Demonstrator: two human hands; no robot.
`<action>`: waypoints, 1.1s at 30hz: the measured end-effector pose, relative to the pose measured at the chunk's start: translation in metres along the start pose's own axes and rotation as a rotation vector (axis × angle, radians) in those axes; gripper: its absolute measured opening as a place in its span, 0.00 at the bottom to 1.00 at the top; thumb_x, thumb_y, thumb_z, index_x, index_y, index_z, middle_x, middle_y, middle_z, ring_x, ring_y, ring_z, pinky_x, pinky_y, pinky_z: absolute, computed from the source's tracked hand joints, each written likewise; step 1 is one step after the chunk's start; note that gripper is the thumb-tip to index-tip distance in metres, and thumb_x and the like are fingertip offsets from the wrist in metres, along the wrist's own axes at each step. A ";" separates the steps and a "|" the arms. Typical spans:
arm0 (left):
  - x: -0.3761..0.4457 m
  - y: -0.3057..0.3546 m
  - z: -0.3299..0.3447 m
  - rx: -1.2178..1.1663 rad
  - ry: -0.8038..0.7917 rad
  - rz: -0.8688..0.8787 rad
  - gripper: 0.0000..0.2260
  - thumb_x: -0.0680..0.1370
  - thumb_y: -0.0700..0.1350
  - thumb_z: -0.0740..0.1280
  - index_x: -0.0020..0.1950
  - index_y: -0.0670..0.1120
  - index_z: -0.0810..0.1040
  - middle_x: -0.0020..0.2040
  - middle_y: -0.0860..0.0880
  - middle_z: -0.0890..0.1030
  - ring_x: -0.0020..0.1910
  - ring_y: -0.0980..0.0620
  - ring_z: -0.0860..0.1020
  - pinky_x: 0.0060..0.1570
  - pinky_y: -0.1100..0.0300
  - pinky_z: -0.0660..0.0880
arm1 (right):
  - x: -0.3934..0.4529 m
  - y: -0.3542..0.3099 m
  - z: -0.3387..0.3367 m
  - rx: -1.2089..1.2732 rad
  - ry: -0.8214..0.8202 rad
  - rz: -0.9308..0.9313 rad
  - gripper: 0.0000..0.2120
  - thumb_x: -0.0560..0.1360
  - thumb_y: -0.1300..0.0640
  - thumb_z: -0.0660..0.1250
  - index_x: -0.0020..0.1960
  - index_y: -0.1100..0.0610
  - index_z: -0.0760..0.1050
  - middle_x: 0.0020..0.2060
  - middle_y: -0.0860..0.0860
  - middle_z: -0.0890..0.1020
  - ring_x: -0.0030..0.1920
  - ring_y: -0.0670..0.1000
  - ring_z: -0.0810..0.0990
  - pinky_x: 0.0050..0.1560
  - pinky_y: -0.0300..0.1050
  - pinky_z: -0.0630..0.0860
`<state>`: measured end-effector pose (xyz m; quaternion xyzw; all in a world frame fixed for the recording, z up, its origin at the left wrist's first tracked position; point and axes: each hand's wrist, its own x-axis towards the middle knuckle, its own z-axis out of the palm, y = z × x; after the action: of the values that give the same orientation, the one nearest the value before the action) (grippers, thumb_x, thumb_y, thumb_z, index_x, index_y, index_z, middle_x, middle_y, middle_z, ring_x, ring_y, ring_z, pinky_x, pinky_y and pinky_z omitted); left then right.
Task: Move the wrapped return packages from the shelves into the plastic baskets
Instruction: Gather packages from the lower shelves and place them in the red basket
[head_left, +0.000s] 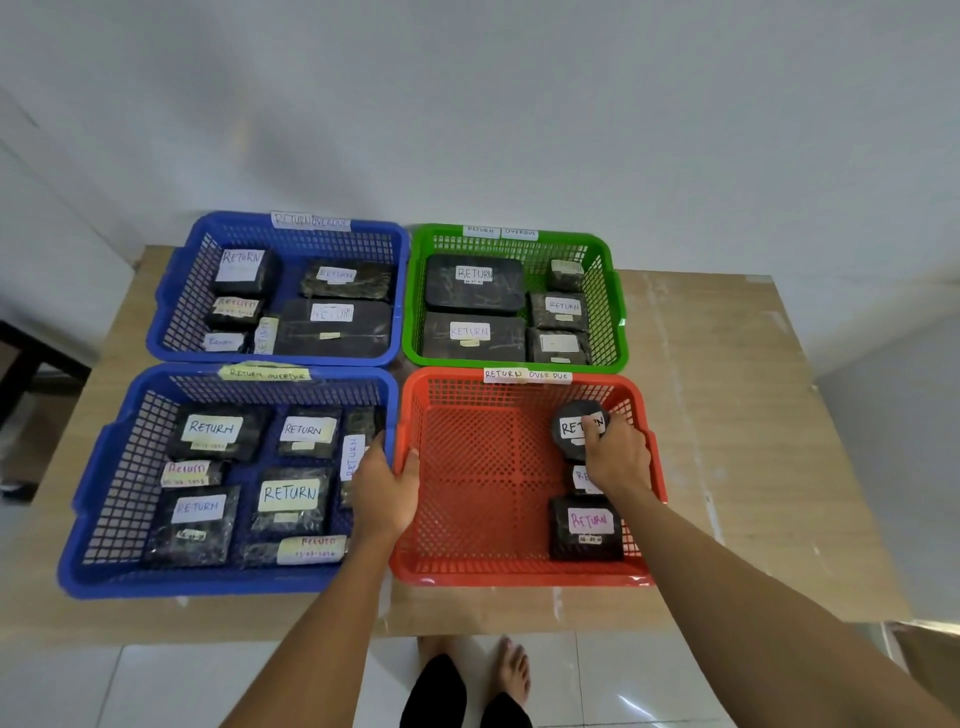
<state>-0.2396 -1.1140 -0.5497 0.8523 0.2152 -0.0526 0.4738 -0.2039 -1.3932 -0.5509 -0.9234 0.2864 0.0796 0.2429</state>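
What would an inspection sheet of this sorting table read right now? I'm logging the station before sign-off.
Surface: wooden table, carrying four baskets in a two-by-two block.
Job's things: far blue basket, green basket and near blue basket hold many wrapped RETURN packages; red basket holds three along its right side.
Clutter: nothing seen.
Hands: left hand grips the red basket's left rim; right hand holds the round package inside the red basket.
Cables: nothing seen.
Surroundings: white wall, tiled floor, bare feet below the table edge.
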 end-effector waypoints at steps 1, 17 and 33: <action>0.000 -0.001 0.000 -0.005 0.004 0.004 0.12 0.83 0.46 0.66 0.65 0.45 0.78 0.41 0.58 0.77 0.37 0.62 0.75 0.42 0.60 0.75 | -0.001 0.000 0.000 0.000 0.011 -0.006 0.19 0.84 0.46 0.61 0.62 0.60 0.76 0.56 0.59 0.83 0.54 0.61 0.82 0.51 0.55 0.77; 0.005 -0.013 0.005 -0.025 0.001 0.001 0.11 0.82 0.47 0.66 0.64 0.46 0.78 0.41 0.52 0.82 0.36 0.56 0.82 0.33 0.66 0.75 | -0.015 -0.004 0.001 -0.147 -0.032 -0.051 0.40 0.72 0.35 0.74 0.72 0.59 0.67 0.71 0.58 0.66 0.60 0.66 0.80 0.58 0.62 0.79; 0.005 -0.010 0.002 -0.029 -0.027 0.002 0.13 0.82 0.48 0.66 0.66 0.48 0.77 0.48 0.51 0.83 0.44 0.51 0.83 0.49 0.48 0.82 | -0.026 -0.002 0.005 -0.486 0.034 -0.321 0.42 0.78 0.27 0.54 0.82 0.53 0.56 0.81 0.56 0.60 0.79 0.61 0.60 0.75 0.61 0.63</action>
<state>-0.2393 -1.1095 -0.5598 0.8447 0.2089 -0.0604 0.4890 -0.2248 -1.3768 -0.5469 -0.9892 0.1129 0.0911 0.0193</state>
